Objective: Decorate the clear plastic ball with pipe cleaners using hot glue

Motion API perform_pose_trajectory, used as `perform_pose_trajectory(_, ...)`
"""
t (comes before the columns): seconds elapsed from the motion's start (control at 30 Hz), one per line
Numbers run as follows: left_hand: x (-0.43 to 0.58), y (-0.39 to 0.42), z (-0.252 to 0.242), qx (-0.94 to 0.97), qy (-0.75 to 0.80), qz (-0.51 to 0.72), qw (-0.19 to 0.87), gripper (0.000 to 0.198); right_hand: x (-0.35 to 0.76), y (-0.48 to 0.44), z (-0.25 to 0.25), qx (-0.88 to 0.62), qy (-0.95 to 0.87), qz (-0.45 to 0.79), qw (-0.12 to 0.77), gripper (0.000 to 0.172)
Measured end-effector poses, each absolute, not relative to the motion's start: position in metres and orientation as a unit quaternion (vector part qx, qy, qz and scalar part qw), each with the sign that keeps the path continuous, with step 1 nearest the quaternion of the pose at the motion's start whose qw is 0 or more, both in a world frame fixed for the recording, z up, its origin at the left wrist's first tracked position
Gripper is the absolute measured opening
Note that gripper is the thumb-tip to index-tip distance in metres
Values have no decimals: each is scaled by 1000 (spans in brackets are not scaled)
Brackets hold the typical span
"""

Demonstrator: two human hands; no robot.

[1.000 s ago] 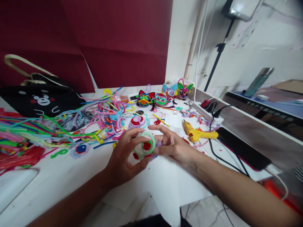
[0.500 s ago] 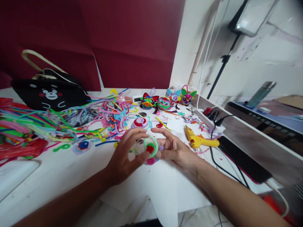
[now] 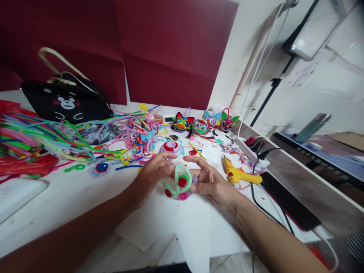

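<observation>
A round pipe-cleaner piece [image 3: 178, 185] with pale green loops, red discs and a pink disc is between my two hands above the white paper. My right hand [image 3: 212, 185] grips its right side between thumb and fingers, with the index finger stretched out. My left hand [image 3: 153, 176] is at its upper left, fingers bent and thumb near the fingertips; whether it pinches part of the piece is hidden. Just behind the hands lies a red and lilac coil [image 3: 170, 147].
A yellow glue gun [image 3: 241, 174] and a black power bank [image 3: 288, 201] with cables lie right. Loose pipe cleaners [image 3: 139, 132] and a black bag [image 3: 66, 100] are left. Finished colourful heads [image 3: 200, 127] stand at the back, beside a power strip [image 3: 254, 153].
My left thumb has moved up off the front of the piece, towards my left fingertips, showing more green loop and a red disc at the left. The camera view has shifted slightly.
</observation>
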State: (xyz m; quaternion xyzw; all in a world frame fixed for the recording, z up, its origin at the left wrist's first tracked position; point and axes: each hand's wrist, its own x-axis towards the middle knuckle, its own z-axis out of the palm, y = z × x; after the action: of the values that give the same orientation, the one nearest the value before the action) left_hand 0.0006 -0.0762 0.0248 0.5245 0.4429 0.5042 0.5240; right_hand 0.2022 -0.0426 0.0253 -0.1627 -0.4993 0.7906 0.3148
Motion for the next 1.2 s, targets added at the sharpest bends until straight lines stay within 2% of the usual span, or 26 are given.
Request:
perform_pose_trajectory(0.3, 2, -77, 31, 521, 438, 466, 565, 44, 203, -42, 28, -172, -524, 785, 281, 71)
perform_pose_trajectory(0.7, 1, -79, 31, 534, 469, 435, 553, 54, 203, -43, 26, -173, -529, 786, 269, 72)
perform_pose_trajectory(1.2, 2, -78, 31, 541, 474, 424, 551, 55, 203, -43, 25, -178, -533, 783, 264, 73)
